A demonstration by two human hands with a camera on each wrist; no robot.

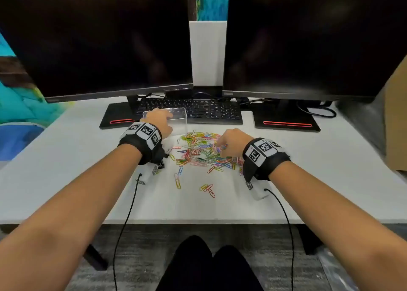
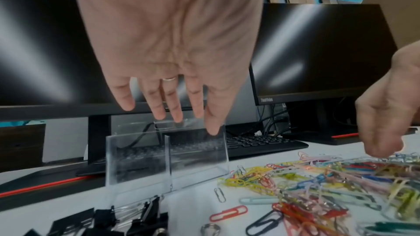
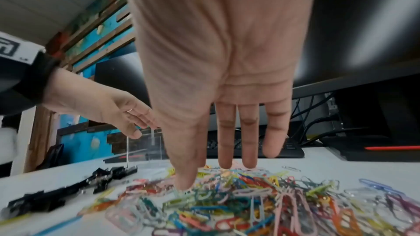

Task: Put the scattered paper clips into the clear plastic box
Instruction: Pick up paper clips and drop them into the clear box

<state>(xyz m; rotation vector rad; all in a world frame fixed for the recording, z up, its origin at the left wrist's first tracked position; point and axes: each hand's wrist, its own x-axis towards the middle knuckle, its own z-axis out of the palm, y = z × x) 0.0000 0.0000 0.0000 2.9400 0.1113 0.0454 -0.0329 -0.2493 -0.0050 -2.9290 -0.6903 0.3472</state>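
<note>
"ThinkVision" can just about be read on the bezel of the right monitor (image 2: 318,51) in the left wrist view; the wristband markers are only black-and-white codes. The clear plastic box (image 2: 166,157) is seen left of centre in that frame, standing open on the white desk (image 1: 308,180) in front of the keyboard (image 1: 198,110). The left hand (image 2: 168,42) is held over it, fingers (image 2: 213,114) straight and slightly spread, tips at the box's top rim, nothing gripped. The paper clips (image 1: 202,152) are heaped mid-frame in the head view, just right of the box. The right hand (image 3: 218,60) is lowered onto the heap, fingers straight, thumb tip touching clips. Black binder clips (image 2: 136,218) are seen lower left.
</note>
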